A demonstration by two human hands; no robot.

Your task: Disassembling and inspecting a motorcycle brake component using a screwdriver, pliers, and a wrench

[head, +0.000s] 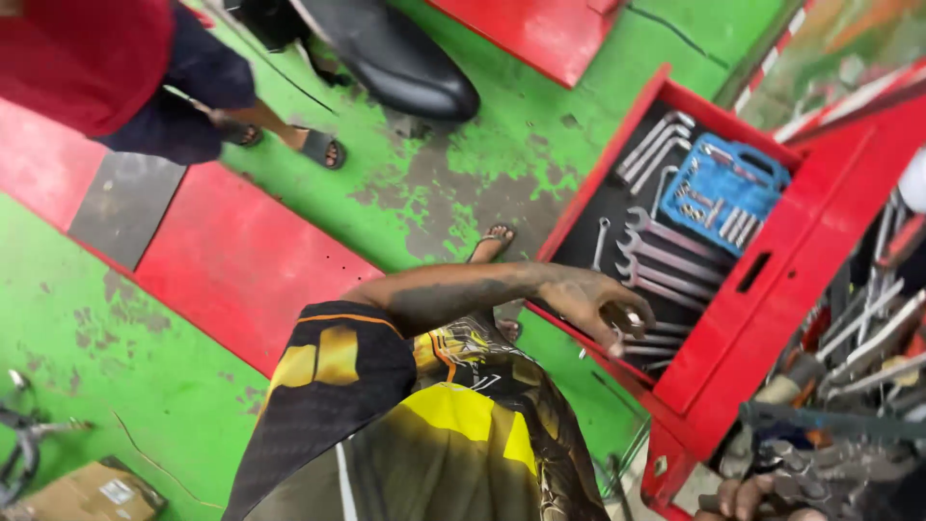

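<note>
Reaching left hand (593,304) over wrench drawer (666,241), poss. gripping sth.

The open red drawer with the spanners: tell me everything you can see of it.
The red drawer is painted metal, pulled open from a red tool cabinet, with a dark slot handle on its front. A black liner holds rows of silver spanners and a blue socket case. It stands over the worn green floor. The left hand, dark with grease, reaches over the near corner above the spanners; whether it grips one is unclear. The right hand is low by the cabinet's bottom edge.
</note>
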